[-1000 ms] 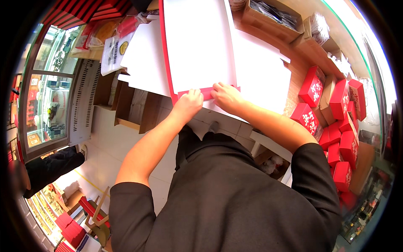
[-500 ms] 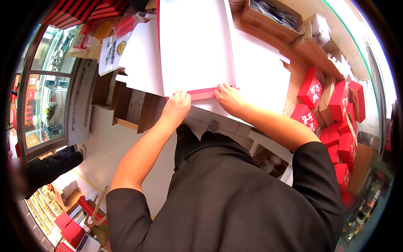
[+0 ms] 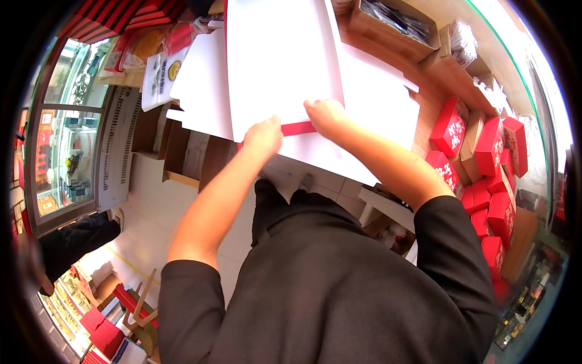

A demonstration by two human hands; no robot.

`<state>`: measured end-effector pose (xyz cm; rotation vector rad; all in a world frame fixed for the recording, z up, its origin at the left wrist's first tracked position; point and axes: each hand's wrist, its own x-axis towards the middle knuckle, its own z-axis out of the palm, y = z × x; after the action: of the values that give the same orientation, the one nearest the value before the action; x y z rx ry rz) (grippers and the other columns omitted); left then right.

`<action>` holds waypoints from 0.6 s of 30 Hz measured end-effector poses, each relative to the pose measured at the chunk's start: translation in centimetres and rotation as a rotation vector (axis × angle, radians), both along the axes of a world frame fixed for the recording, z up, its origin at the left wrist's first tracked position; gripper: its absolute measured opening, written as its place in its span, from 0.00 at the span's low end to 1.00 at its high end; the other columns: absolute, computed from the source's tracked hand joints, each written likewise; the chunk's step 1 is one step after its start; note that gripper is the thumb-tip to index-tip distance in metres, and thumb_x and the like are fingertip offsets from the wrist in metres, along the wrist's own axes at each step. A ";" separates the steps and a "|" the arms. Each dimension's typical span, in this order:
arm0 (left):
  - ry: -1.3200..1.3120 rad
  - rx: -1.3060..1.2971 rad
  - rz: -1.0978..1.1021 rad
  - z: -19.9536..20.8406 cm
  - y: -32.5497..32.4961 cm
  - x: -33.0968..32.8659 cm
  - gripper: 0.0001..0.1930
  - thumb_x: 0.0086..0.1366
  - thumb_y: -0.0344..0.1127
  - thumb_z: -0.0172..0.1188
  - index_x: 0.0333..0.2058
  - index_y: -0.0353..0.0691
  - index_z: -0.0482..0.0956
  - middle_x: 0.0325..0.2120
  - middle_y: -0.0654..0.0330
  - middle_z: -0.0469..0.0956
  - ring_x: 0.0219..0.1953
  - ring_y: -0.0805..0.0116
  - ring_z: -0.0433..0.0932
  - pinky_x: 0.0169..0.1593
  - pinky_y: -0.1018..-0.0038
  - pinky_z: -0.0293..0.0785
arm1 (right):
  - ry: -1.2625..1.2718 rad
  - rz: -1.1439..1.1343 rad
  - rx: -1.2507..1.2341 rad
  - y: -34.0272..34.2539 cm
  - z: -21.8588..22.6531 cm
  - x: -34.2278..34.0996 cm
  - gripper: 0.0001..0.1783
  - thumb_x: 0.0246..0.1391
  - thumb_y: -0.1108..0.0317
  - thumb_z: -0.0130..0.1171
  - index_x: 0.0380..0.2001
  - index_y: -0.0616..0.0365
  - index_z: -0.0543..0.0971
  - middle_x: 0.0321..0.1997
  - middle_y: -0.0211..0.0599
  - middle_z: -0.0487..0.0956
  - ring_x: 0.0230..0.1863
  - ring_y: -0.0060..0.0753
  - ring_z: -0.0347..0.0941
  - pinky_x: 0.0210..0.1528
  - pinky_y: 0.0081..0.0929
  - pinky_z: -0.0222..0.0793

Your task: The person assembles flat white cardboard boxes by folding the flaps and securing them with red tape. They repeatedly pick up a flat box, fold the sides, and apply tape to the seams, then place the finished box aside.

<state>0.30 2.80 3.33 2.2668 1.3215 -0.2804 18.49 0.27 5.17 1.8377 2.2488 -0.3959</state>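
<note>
A large cardboard box [image 3: 282, 60], white inside with red on its outer edges, lies on the table before me. Its near end is a folded wall with a red strip [image 3: 298, 128]. My left hand [image 3: 264, 137] is closed on the left part of this near wall, the fingers bent over its top edge. Farther right, my right hand [image 3: 328, 117] grips the same wall near the right corner, fingers curled to the inner side. White cardboard sheets spread out under the box on the left [image 3: 206, 85] and right [image 3: 382, 109].
Red boxes with white print [image 3: 450, 126] are heaped at the right. An open carton of dark plastic packs [image 3: 397, 27] stands at the far right. Brown cartons [image 3: 188, 155] sit below the table's left edge. A person in dark trousers [image 3: 79, 239] is at the left.
Both hands have moved slightly away from me at the box's near end. My right hand has shifted further inward over the wall, and less of the red strip shows.
</note>
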 end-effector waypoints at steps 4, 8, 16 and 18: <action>-0.225 0.204 0.115 -1.9 -1.9 -0.3 0.09 0.62 0.38 0.49 0.33 0.38 0.73 0.31 0.51 0.79 0.32 0.47 0.79 0.38 0.57 0.76 | 0.213 -0.089 0.010 -1.6 -1.3 -2.0 0.06 0.52 0.69 0.53 0.29 0.59 0.76 0.31 0.46 0.81 0.34 0.48 0.80 0.38 0.40 0.75; -0.307 0.338 0.138 -3.5 -1.8 -0.3 0.11 0.62 0.42 0.52 0.26 0.42 0.75 0.26 0.56 0.78 0.29 0.51 0.78 0.33 0.59 0.74 | 0.334 -0.185 0.257 -2.6 -4.3 -3.0 0.11 0.53 0.63 0.52 0.24 0.59 0.76 0.24 0.46 0.79 0.30 0.48 0.79 0.34 0.40 0.74; -0.217 0.530 0.155 -5.2 -1.8 -0.6 0.12 0.57 0.39 0.57 0.16 0.43 0.74 0.17 0.60 0.76 0.20 0.56 0.76 0.24 0.61 0.73 | 0.251 -0.292 0.314 -3.6 -5.7 -0.9 0.14 0.53 0.58 0.53 0.19 0.53 0.77 0.18 0.38 0.79 0.24 0.40 0.78 0.27 0.39 0.73; -0.312 0.621 0.160 -5.6 -1.7 -0.5 0.11 0.55 0.38 0.58 0.15 0.44 0.74 0.14 0.62 0.74 0.17 0.59 0.75 0.21 0.64 0.72 | 0.268 -0.317 0.357 -3.6 -6.3 -0.8 0.14 0.52 0.58 0.55 0.18 0.52 0.77 0.18 0.37 0.79 0.23 0.39 0.78 0.26 0.38 0.72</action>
<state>-0.16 1.10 -2.29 2.5174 1.5511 0.5965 17.64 -3.34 -1.17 2.4742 2.3157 -0.3214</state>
